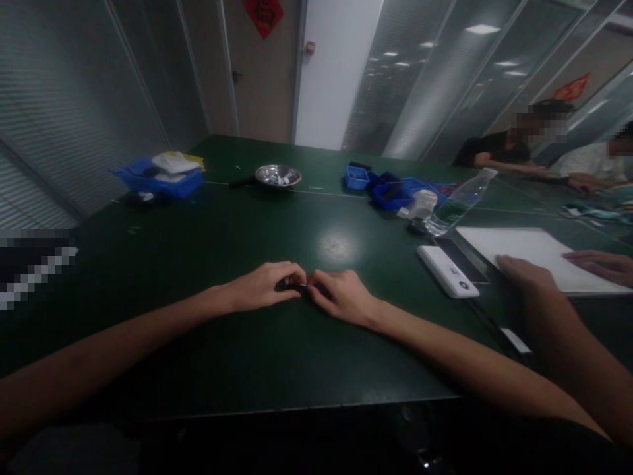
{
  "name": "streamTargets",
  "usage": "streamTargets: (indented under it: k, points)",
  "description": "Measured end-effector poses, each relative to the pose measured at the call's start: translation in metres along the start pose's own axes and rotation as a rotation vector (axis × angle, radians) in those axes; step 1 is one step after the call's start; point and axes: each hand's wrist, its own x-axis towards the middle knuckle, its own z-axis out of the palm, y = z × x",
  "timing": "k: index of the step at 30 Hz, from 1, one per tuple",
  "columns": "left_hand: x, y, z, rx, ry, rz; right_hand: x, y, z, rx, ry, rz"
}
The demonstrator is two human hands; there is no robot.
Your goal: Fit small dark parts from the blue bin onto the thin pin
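My left hand (267, 287) and my right hand (349, 295) meet low over the green table (237, 356), fingertips almost touching. Both are closed in a pinch. A tiny dark item with a pale tip (303, 285) shows between the fingertips, too small and dim to name. Curled fingers hide most of what either hand holds. Beyond the hands, a shiny metal bowl (277, 187) holds some small white pieces.
A blue tray (173, 188) with white and yellow items stands back left. Blue bins (357, 178), a clear bottle (457, 206), a white power bank (448, 272) and a dark phone (465, 262) lie right. A neighbour's hand (527, 274) rests by white paper (539, 245).
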Motion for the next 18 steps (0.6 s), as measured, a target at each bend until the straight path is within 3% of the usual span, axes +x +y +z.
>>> streamTargets:
  k: [12,15,18]
  points:
    - [-0.004,0.0,-0.017,-0.053,-0.092,-0.039,-0.002,-0.002,-0.003,0.014,0.015,0.078]
    - [-0.003,-0.008,-0.024,-0.045,-0.098,-0.022,-0.002,-0.002,-0.004,0.017,0.014,0.077]
    - [-0.005,-0.029,-0.038,-0.008,-0.055,-0.044,-0.002,-0.003,-0.005,0.031,0.009,0.074]
